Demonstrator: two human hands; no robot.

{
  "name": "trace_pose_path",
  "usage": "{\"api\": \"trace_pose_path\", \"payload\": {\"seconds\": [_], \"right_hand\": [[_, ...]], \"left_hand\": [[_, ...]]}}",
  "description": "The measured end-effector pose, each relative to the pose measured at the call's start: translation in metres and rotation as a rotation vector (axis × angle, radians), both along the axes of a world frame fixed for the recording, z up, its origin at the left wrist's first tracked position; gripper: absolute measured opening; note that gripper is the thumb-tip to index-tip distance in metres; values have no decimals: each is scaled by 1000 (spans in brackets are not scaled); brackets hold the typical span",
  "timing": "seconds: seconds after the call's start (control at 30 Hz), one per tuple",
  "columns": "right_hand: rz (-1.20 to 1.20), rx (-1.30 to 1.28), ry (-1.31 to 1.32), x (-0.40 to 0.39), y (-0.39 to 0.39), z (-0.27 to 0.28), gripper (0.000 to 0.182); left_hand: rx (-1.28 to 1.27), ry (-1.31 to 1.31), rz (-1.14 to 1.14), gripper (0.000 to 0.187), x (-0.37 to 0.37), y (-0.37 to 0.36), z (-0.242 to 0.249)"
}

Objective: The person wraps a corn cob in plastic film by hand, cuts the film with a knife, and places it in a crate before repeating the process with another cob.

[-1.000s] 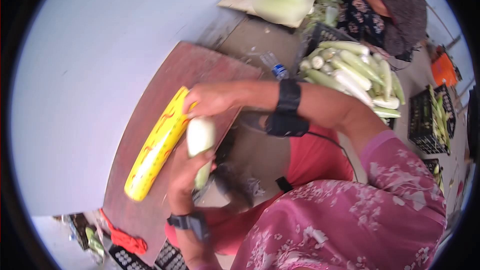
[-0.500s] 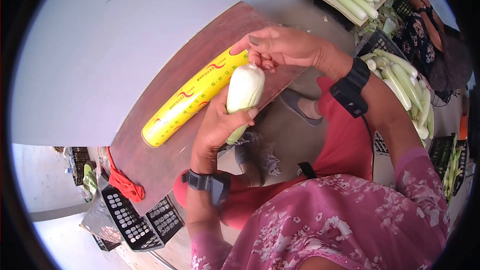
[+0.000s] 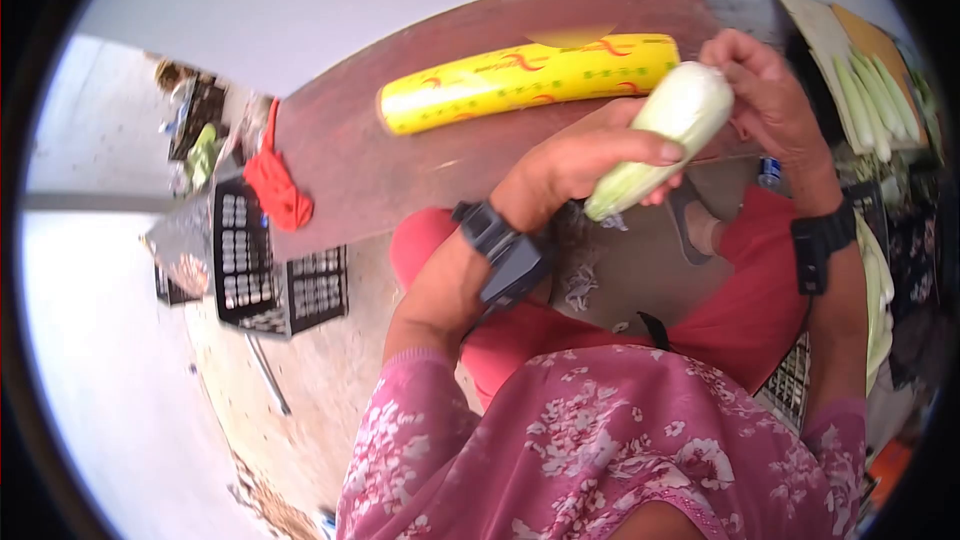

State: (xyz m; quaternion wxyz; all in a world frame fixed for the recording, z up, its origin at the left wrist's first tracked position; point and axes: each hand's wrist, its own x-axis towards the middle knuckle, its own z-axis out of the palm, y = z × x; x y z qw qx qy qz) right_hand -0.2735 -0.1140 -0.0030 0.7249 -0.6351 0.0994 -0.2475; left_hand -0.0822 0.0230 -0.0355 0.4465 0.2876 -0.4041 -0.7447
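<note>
A long pale green squash, whitish and shiny at its thick upper end, is held tilted over the table's near edge. My left hand wraps round its middle, thumb across the front. At the thick end, the curled fingers of my right hand are drawn together; what they pinch there is too small to make out. Just behind lies a yellow printed roll that looks like cling film, touched by neither hand as far as I can see.
The dark red table carries the roll; a red cloth hangs off its left corner. Black crates stand on the floor at left. More pale squashes lie on a board at right. A blue can is near my foot.
My view has turned, so the table and roll appear more level and further right. The squash leans more to the right. My right index finger, stretched out before, is now curled in at its end.
</note>
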Motion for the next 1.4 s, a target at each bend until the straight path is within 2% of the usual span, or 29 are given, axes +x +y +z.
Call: {"api": "trace_pose_path", "payload": {"seconds": [0.13,0.23,0.43,0.73,0.93,1.03,1.1,1.17,1.23,1.3,1.4], "right_hand": [[-105,-33,52,4,3,-5,18],[-105,-252,160,1,-1,-2,22],[-116,-518,352,-2,-8,-10,27],[-55,-353,321,4,1,-12,37],[-58,-389,345,2,1,-16,47],[-107,-286,542,-2,1,-13,55],[-180,45,521,10,23,-11,60],[-87,196,513,11,25,-10,65],[171,163,525,4,11,-10,67],[73,252,475,10,19,-12,68],[-29,338,365,22,23,-19,70]], "left_hand": [[34,38,10,42,1,0,0],[68,-2,18,41,2,1,1],[71,-112,7,41,9,4,0],[-16,-263,-6,42,19,13,9],[-30,-270,-2,44,16,11,4],[-34,-273,-5,44,16,11,4],[-47,-251,-12,45,16,11,4],[-71,-218,-24,46,17,13,4],[-74,-141,-28,46,15,13,2],[-53,-19,-32,45,11,10,-4],[119,40,-4,40,11,3,-6]]}}
